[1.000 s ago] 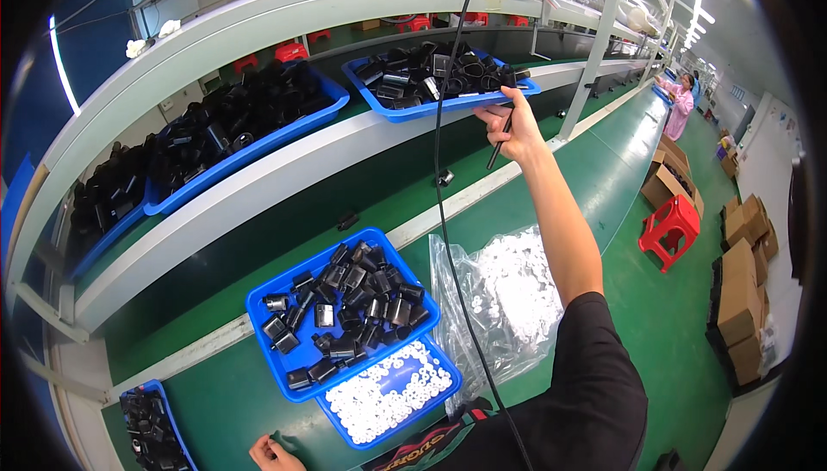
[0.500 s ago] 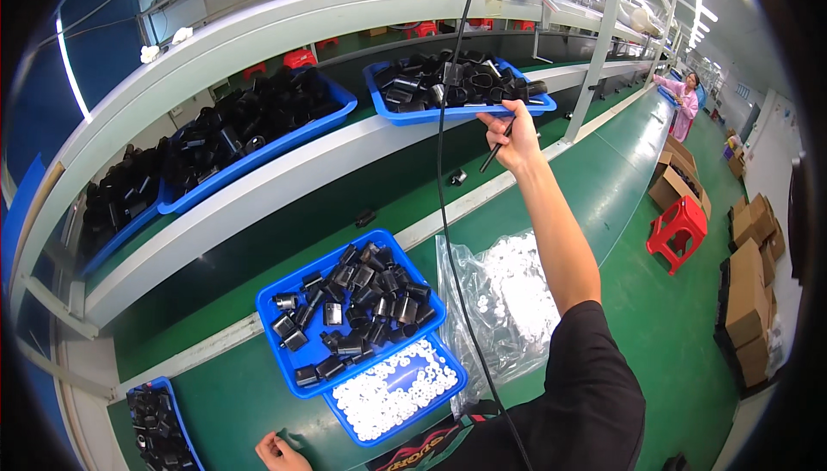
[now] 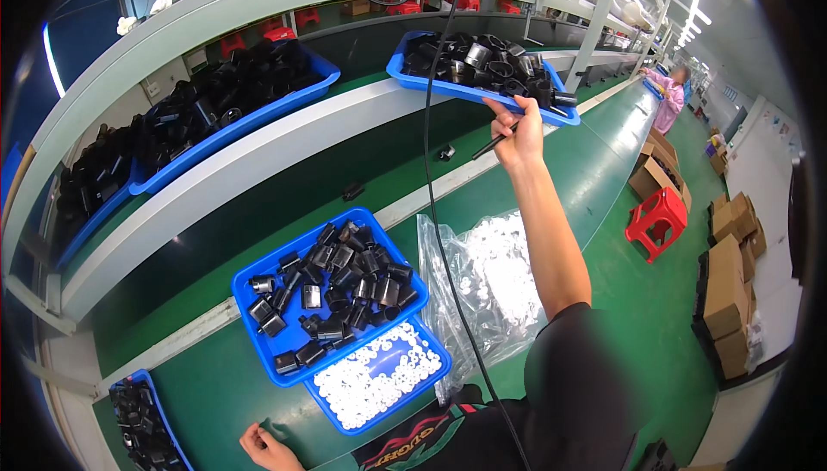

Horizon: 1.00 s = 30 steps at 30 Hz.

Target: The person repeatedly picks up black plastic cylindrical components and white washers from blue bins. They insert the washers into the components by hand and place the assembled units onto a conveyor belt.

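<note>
My right hand [image 3: 522, 139] reaches far forward and is closed at the near rim of a blue tray [image 3: 465, 90] heaped with black cylindrical plastic parts [image 3: 495, 65]. A thin black pen-like rod [image 3: 493, 145] also sticks out of its fingers. The tray sits at an angle on the raised ledge. Down at the lower edge, my left hand [image 3: 269, 450] rests on the green bench with its fingers loosely curled, and nothing shows in it. Nearest to it are a blue tray [image 3: 280, 378] of black parts and a blue tray [image 3: 353, 430] of small white rings, overlapping each other.
A clear plastic bag [image 3: 448, 299] of white rings lies on the bench [image 3: 568, 238]. A black cable [image 3: 428, 144] hangs across the view. More black parts fill blue trays [image 3: 233, 137] on the left ledge. A red stool [image 3: 656, 221], cartons [image 3: 728, 286] and a person in pink [image 3: 668, 101] are at right.
The ledge tray has shifted right and turned, its right end swinging nearer, with my right hand at its rim. My left hand stays on the bench. The whole view has shifted slightly.
</note>
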Each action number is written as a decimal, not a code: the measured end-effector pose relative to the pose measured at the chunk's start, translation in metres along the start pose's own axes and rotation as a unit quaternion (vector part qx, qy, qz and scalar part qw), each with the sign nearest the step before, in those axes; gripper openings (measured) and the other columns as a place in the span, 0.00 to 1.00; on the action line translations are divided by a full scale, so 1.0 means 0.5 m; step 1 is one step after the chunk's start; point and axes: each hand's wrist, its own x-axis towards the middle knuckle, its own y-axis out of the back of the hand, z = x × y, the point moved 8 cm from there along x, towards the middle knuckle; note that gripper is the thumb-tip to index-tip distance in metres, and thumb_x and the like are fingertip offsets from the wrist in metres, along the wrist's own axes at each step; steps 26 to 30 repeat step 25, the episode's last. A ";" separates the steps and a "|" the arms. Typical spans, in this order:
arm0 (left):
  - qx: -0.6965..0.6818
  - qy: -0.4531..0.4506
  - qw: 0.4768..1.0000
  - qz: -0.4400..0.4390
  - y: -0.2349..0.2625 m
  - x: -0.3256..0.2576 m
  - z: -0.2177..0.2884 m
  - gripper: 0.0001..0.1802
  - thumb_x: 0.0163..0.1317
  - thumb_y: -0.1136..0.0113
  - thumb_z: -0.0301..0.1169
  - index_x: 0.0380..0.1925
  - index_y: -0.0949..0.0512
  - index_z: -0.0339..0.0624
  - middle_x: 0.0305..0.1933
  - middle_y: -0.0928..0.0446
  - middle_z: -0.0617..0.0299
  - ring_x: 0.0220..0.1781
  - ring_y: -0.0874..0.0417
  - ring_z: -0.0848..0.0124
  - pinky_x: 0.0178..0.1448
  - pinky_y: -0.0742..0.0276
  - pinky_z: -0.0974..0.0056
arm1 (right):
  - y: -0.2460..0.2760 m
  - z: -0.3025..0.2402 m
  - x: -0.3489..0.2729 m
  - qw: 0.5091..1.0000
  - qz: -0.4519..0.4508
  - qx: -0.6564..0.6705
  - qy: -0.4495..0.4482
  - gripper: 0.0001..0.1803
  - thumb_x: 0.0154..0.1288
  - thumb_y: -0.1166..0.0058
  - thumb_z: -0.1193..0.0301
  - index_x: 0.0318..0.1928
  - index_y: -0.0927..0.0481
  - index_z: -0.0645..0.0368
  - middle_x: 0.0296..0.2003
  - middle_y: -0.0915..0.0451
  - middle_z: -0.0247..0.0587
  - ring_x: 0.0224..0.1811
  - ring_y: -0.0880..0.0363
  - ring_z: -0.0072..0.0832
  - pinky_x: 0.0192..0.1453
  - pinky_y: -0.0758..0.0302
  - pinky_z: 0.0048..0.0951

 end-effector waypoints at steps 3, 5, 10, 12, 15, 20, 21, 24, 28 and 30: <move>-0.014 0.003 1.000 0.005 0.000 0.000 -0.004 0.08 0.64 0.42 0.24 0.40 0.20 0.32 0.42 0.23 0.50 0.41 0.19 0.59 0.49 0.22 0.59 | 0.012 -0.018 -0.026 1.000 0.000 -0.001 0.030 0.12 0.66 0.52 0.67 0.32 0.30 0.67 0.41 0.19 0.70 0.15 0.40 0.15 0.18 0.40 0.16; -0.012 -0.004 1.000 0.006 -0.001 0.002 -0.004 0.07 0.64 0.42 0.24 0.40 0.20 0.32 0.41 0.23 0.50 0.41 0.19 0.59 0.48 0.22 0.59 | 0.036 -0.030 -0.024 0.999 -0.020 -0.001 0.040 0.12 0.66 0.53 0.67 0.36 0.31 0.65 0.42 0.19 0.70 0.16 0.38 0.18 0.19 0.39 0.18; -0.010 -0.011 1.000 0.001 -0.003 0.003 0.001 0.07 0.64 0.42 0.24 0.40 0.19 0.33 0.40 0.23 0.51 0.40 0.20 0.59 0.47 0.22 0.59 | 0.080 -0.074 -0.069 0.998 0.004 0.000 0.058 0.12 0.66 0.52 0.66 0.35 0.30 0.65 0.40 0.18 0.69 0.15 0.39 0.18 0.19 0.40 0.19; -0.008 -0.010 1.000 -0.003 0.000 0.004 0.004 0.07 0.64 0.42 0.24 0.40 0.19 0.33 0.40 0.24 0.51 0.40 0.20 0.58 0.47 0.22 0.59 | 0.109 -0.099 -0.087 0.997 0.020 -0.002 0.073 0.11 0.66 0.52 0.66 0.34 0.30 0.62 0.40 0.18 0.69 0.14 0.40 0.18 0.18 0.42 0.19; -0.022 0.009 1.000 -0.009 -0.018 0.002 -0.028 0.07 0.65 0.47 0.22 0.40 0.21 0.33 0.41 0.25 0.56 0.40 0.22 0.65 0.47 0.25 0.63 | 0.138 -0.164 -0.124 0.990 0.000 -0.038 0.135 0.10 0.67 0.52 0.65 0.32 0.29 0.58 0.38 0.17 0.67 0.13 0.39 0.19 0.17 0.42 0.19; -0.011 -0.010 1.000 -0.016 -0.010 0.010 -0.039 0.07 0.66 0.46 0.22 0.41 0.21 0.34 0.42 0.25 0.56 0.41 0.22 0.65 0.47 0.25 0.63 | 0.152 -0.242 -0.218 0.992 0.003 -0.030 0.125 0.14 0.69 0.55 0.64 0.30 0.26 0.61 0.39 0.16 0.67 0.11 0.41 0.17 0.15 0.44 0.17; -0.001 -0.030 1.000 -0.005 -0.003 0.011 -0.014 0.07 0.65 0.44 0.23 0.40 0.20 0.34 0.42 0.24 0.53 0.41 0.21 0.61 0.48 0.24 0.61 | 0.155 -0.257 -0.237 0.993 -0.003 -0.039 0.109 0.16 0.69 0.55 0.64 0.32 0.25 0.64 0.40 0.17 0.67 0.11 0.41 0.17 0.15 0.44 0.17; -0.054 -0.011 0.998 0.009 -0.009 0.018 -0.016 0.08 0.62 0.40 0.25 0.42 0.20 0.40 0.48 0.24 0.54 0.45 0.21 0.58 0.52 0.25 0.55 | 0.147 -0.301 -0.300 0.994 -0.087 -0.038 0.055 0.21 0.70 0.57 0.62 0.39 0.23 0.72 0.44 0.18 0.69 0.10 0.39 0.16 0.13 0.41 0.15; -0.081 0.009 0.997 0.010 -0.012 0.026 -0.035 0.10 0.62 0.39 0.26 0.43 0.21 0.42 0.51 0.24 0.56 0.48 0.21 0.58 0.54 0.27 0.54 | 0.156 -0.321 -0.317 0.989 -0.135 -0.021 0.047 0.24 0.72 0.57 0.62 0.48 0.26 0.78 0.48 0.20 0.71 0.11 0.33 0.14 0.12 0.36 0.13; -0.081 0.009 0.997 0.010 -0.012 0.026 -0.035 0.10 0.62 0.39 0.26 0.43 0.21 0.42 0.51 0.24 0.56 0.48 0.21 0.58 0.54 0.27 0.54 | 0.156 -0.321 -0.317 0.989 -0.135 -0.021 0.047 0.24 0.72 0.57 0.62 0.48 0.26 0.78 0.48 0.20 0.71 0.11 0.33 0.14 0.12 0.36 0.13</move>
